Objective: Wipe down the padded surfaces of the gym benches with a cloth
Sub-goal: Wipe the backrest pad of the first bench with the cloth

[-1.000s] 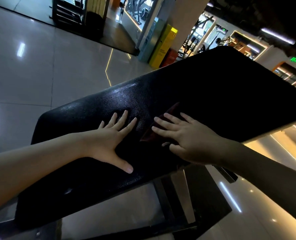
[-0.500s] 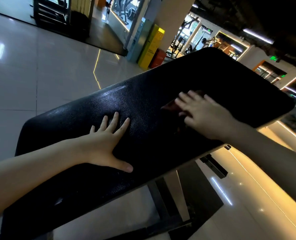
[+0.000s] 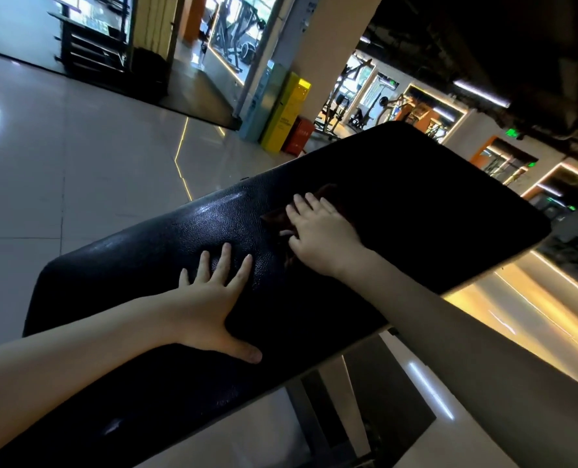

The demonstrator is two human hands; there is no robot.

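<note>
A dark reddish cloth (image 3: 274, 216) lies near the middle of the black bench pad (image 3: 422, 211), mostly covered by the right hand (image 3: 318, 235). That hand presses flat on it with fingers straight and close together, pointing toward 11 o'clock; corners of the cloth show past the fingertips at 12 o'clock and beside the hand at 9 o'clock.

The left hand (image 3: 213, 300) rests palm-down on the bare pad at 7 o'clock from the cloth, near it but not touching. Its fingers are spread and straight, and the thumb reaches out toward 4 o'clock close to the pad's near edge.

The pad runs slantwise from 8 o'clock to 2 o'clock across the view, with a sheen on its grained skin at 10 o'clock from the left hand. A dark metal frame (image 3: 318, 420) shows under it at 5 o'clock. Pale glossy floor tiles (image 3: 78, 157) spread out at 10 o'clock. At 12 o'clock stand a yellow box (image 3: 286, 113) and a small red box (image 3: 299, 135) just beside it, with exercise machines (image 3: 348, 106) behind.
</note>
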